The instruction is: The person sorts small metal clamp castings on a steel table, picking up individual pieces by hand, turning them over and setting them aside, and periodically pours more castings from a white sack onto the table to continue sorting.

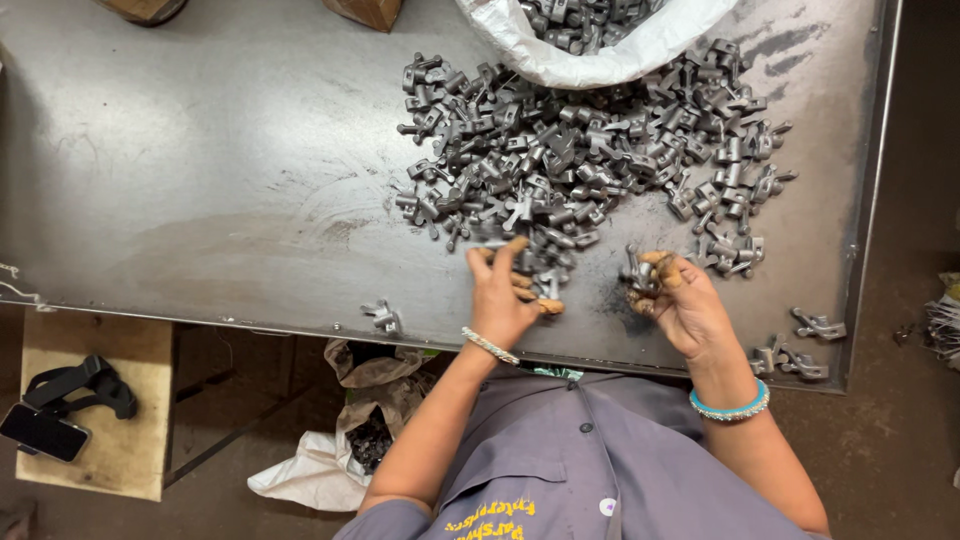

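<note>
Where fingers curl, right hand (680, 300) hides casting (638, 272).

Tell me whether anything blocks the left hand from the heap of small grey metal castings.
Nothing visible does: the left hand already rests on the near edge of the heap of small grey metal castings, fingers among the pieces.

Left hand (503, 292) rests on the near edge of the parts pile (580, 150), fingers spread over the grey castings. Right hand (680, 300) holds one casting (637, 272) above the steel table (200, 180). A white sack (600, 45) lies open at the far edge. Single castings lie at the near rim (385, 317) and the right corner (800, 350).
</note>
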Demonstrator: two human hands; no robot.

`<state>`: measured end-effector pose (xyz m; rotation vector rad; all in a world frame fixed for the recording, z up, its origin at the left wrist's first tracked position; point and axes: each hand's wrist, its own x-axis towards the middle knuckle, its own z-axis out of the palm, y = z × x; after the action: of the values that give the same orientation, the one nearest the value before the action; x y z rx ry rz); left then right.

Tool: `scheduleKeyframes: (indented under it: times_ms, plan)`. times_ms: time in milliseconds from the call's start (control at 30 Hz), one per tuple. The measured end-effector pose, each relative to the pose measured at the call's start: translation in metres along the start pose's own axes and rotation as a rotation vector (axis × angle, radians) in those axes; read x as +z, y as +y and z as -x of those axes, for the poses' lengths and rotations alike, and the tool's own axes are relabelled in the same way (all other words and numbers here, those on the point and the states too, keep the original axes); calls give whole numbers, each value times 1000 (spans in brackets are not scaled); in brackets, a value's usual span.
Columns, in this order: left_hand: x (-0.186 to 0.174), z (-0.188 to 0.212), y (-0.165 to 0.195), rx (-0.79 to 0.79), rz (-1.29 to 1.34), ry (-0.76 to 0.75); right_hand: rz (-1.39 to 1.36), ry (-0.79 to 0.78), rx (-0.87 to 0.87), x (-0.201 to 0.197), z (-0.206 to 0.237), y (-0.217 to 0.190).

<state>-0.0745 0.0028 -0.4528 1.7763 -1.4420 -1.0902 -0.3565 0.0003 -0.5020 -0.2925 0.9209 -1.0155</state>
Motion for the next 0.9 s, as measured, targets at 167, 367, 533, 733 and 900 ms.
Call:
scheduleKeyframes:
  times_ms: [167,367,533,733,900]
  plan:
    - [30,4,8,79,-37,61,908,-158,60,40,6,-37]
    - [49,8,9,123,-3,100,443,-181,-430,98,-8,-79]
    - [51,7,13,111,4,105,1384,70,-583,105,-3,-58]
    - [52,7,16,97,35,90,1527,249,-861,78,-6,-11]
    - [59,6,17,151,28,129,1121,267,-706,51,-14,-3]
